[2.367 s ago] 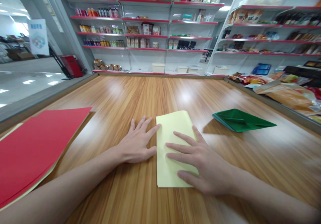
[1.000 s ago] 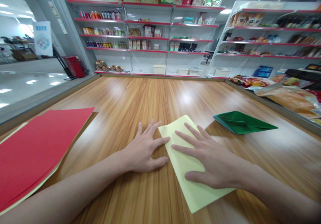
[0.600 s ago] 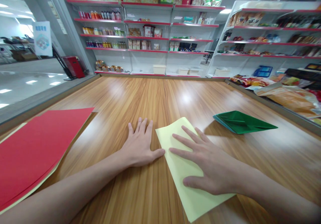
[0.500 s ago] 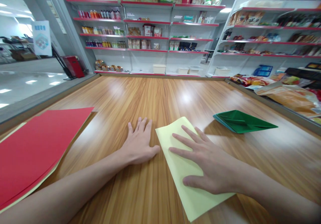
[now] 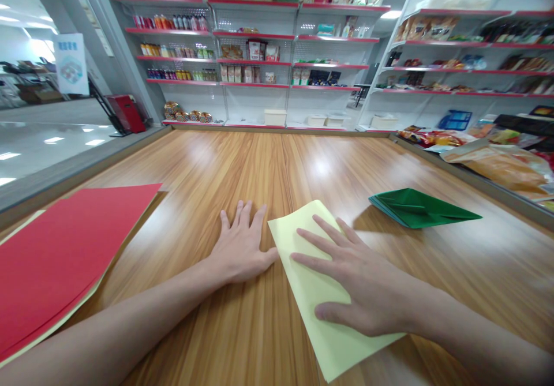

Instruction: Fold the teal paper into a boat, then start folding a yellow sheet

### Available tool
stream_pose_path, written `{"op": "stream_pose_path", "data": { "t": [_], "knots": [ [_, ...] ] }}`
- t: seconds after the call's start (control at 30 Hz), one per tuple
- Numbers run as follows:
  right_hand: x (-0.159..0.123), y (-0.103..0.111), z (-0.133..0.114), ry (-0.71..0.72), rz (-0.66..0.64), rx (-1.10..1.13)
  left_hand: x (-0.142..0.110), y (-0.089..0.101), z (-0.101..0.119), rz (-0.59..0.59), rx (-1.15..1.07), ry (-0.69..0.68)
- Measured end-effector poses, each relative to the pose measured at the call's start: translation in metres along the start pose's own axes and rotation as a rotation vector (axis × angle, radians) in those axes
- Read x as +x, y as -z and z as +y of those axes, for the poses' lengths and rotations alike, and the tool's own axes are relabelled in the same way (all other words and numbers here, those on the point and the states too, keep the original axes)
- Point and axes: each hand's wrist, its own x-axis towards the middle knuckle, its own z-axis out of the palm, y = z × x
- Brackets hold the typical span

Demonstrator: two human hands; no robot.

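Observation:
Pale yellow paper [image 5: 311, 299], which looks folded, lies at an angle on the wooden table [image 5: 242, 340]. Resting on it with fingers spread is my right hand [image 5: 359, 276], which covers part of its right side. My left hand [image 5: 242, 247] lies on the wood just left of the paper, fingers apart. Its thumb reaches the paper's left edge; whether it touches cannot be told. A folded green paper shape [image 5: 426, 208], pointed at the right, sits beyond my right hand. Red paper sheets [image 5: 73, 242], with pale yellow ones under them, lie to the left of my left arm.
A raised rim [image 5: 277, 130] borders the table. Bagged snacks [image 5: 506, 167] lie past its right edge. Stocked shelves [image 5: 255, 63] stand behind the table, with another shelf unit [image 5: 463, 68] at the right. A red box [image 5: 127, 113] stands on the floor at left.
My left hand has slid very slightly to the right, its thumb now closer to the yellow paper's edge. My right hand and the paper stay in place.

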Motion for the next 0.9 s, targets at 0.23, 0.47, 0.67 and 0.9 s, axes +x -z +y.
{"op": "stream_pose_path", "data": {
  "t": [0.23, 0.47, 0.67, 0.9],
  "knots": [
    [0.0007, 0.0005, -0.0005, -0.005, -0.02, -0.012, -0.001, -0.0004, 0.002, -0.003, 0.012, 0.016],
    [0.0021, -0.0008, 0.0007, -0.013, -0.017, -0.038, 0.0001, 0.0, 0.0027, 0.003, 0.014, 0.016],
    [0.0024, -0.0012, 0.0002, -0.018, -0.008, -0.06, 0.0004, -0.0015, 0.0019, 0.019, 0.005, 0.009],
    [0.0029, -0.0056, -0.0011, -0.077, 0.018, -0.087, -0.0009, -0.0079, 0.0011, 0.134, -0.036, -0.015]
  ]
}}
